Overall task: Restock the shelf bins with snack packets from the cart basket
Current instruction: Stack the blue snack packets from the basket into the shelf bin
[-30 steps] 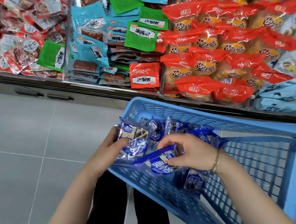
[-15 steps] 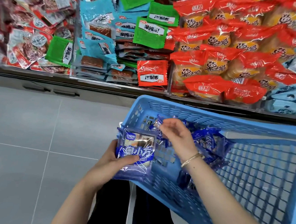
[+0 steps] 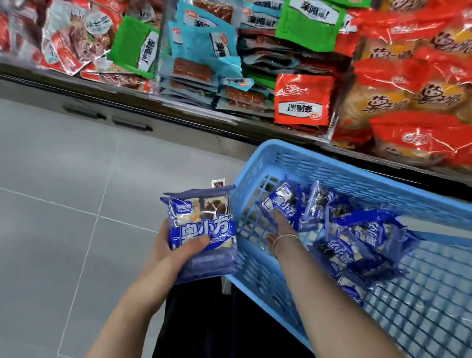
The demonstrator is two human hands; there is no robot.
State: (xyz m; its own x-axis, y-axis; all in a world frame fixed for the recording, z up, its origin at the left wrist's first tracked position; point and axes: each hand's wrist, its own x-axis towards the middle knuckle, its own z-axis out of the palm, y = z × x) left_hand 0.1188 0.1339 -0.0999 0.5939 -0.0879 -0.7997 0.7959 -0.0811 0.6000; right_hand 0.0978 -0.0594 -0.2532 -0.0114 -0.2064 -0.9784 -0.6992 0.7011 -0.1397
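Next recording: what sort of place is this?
Probably a shop's snack aisle: shelf bins heaped with snack packets, a basket of blue packets pulled up beside them, and a tiled floor.

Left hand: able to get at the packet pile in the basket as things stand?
Probably not: the left hand grips a stack outside the basket, and the right arm lies between it and the pile. The right hand, inside, is nearer.

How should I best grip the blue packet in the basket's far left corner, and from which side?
Probably pinch the blue packet by its near lower edge, coming from above, beside the right hand. It leans tilted on the basket wall; other packets crowd its right.
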